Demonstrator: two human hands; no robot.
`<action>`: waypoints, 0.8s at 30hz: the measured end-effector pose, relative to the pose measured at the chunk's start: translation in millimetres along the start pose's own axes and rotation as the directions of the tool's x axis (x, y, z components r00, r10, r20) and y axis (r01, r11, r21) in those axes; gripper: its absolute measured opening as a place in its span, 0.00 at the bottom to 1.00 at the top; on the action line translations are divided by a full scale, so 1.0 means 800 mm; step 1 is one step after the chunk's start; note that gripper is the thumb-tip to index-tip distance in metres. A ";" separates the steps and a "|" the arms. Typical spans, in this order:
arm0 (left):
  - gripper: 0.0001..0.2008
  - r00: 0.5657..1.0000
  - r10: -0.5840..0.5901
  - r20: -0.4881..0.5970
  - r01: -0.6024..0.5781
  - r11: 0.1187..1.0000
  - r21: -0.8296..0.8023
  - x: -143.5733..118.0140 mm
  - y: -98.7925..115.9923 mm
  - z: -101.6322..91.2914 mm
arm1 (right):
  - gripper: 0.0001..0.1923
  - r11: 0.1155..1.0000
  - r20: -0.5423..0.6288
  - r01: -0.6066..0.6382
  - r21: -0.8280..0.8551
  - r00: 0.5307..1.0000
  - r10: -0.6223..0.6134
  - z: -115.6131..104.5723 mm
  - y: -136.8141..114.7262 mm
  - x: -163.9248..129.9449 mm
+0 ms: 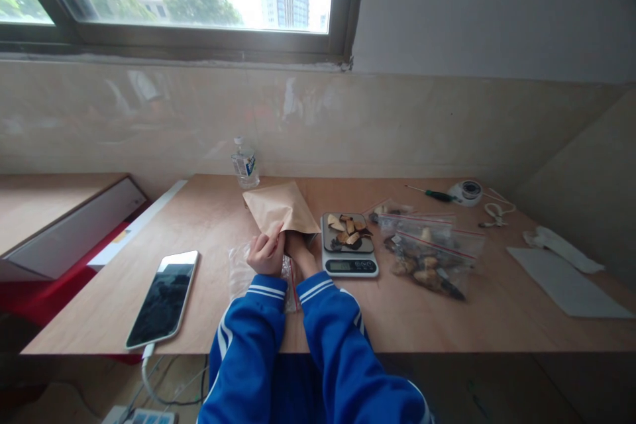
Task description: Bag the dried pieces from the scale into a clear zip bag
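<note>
A brown paper bag (283,205) lies in front of me with its mouth toward me. My left hand (267,253) pinches the near edge of the bag. The fingers of my right hand (301,255) are inside the bag's mouth, so I cannot see whether they are open or closed. Clear plastic zip bags (240,271) lie flat under my left wrist. Just right of my right hand stands a digital kitchen scale (350,267), with dried brown and pale slices (350,230) on its plate.
Several zip bags with dried pieces (427,258) lie right of the scale. A plastic bottle (245,164) stands behind the paper bag. A plugged-in phone (163,298) is at left. A screwdriver (437,195), white camera (467,193) and white sheet (566,281) lie at right.
</note>
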State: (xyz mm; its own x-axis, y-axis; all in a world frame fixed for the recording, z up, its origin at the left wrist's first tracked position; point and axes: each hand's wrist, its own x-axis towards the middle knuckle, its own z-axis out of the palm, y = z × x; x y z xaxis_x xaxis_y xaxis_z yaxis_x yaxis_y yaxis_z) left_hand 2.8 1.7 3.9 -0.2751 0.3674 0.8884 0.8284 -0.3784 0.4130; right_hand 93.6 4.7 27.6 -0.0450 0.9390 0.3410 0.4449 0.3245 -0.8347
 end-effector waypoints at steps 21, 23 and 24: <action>0.09 0.999 -0.041 -0.032 0.043 0.995 0.088 0.010 0.005 -0.003 | 0.17 0.967 0.111 0.247 -0.061 0.965 -0.240 0.006 0.009 -0.049; 0.09 0.999 -0.043 -0.014 0.044 0.996 0.078 0.009 0.005 -0.003 | 0.15 0.968 0.082 0.243 -0.054 0.968 -0.239 -0.012 0.007 -0.064; 0.09 0.999 -0.049 -0.004 0.049 0.996 0.071 0.009 0.005 -0.003 | 0.15 0.970 0.051 0.240 -0.034 0.970 -0.239 -0.022 0.006 -0.070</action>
State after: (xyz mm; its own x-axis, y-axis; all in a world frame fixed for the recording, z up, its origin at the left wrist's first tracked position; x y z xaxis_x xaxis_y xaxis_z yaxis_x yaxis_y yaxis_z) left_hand 3.0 0.5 12.9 -0.3173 0.3823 0.8679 0.8465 -0.2984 0.4409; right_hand 114.2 -48.1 12.4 -0.1950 0.8390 0.5081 0.4508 0.5367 -0.7132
